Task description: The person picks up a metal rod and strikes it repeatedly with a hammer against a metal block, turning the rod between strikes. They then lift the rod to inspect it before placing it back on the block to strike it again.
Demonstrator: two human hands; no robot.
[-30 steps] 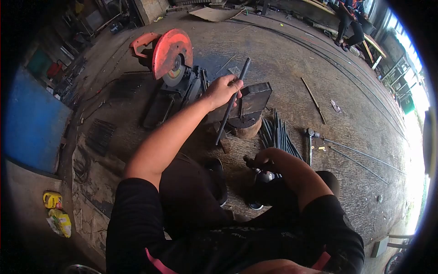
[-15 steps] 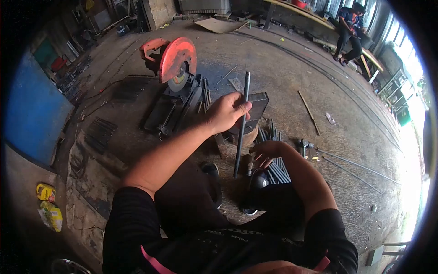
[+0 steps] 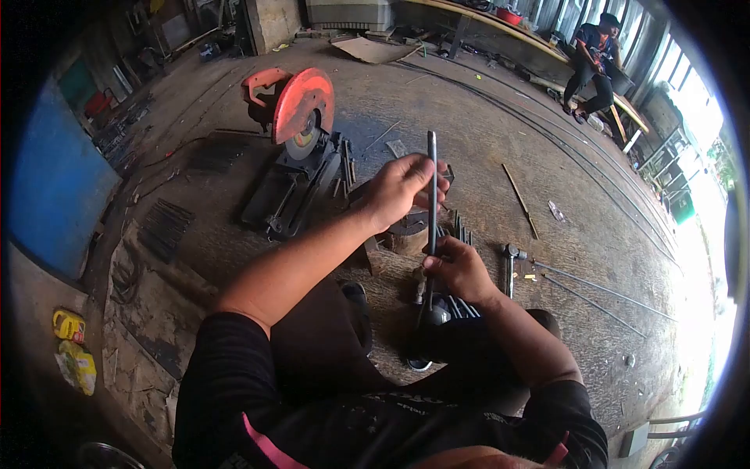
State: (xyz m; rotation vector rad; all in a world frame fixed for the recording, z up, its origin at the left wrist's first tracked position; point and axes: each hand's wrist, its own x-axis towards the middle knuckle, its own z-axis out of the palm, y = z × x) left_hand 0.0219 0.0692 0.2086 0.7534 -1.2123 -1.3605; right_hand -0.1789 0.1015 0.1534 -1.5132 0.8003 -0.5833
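A dark metal rod (image 3: 432,207) stands nearly upright in front of me. My left hand (image 3: 405,187) grips its upper part, thumb across the front and fingers partly behind it. Lower down, my right hand (image 3: 462,271) pinches the same rod between thumb and fingers. Behind my hands, a wooden stump (image 3: 408,241) with a metal block on it is partly hidden. Several cut rods (image 3: 462,231) lie on the floor beside the stump, partly covered by my right hand.
An orange cut-off saw (image 3: 303,109) stands ahead to the left. A hammer-like metal tool (image 3: 511,264) and long thin rods (image 3: 605,291) lie to the right. Dark rods (image 3: 166,227) are grouped at left. Another person (image 3: 595,66) sits at the back right.
My right hand has risen from beside the stump to the rod and now pinches its lower part. My left hand has moved slightly right, with its fingers loosened outward behind the rod.
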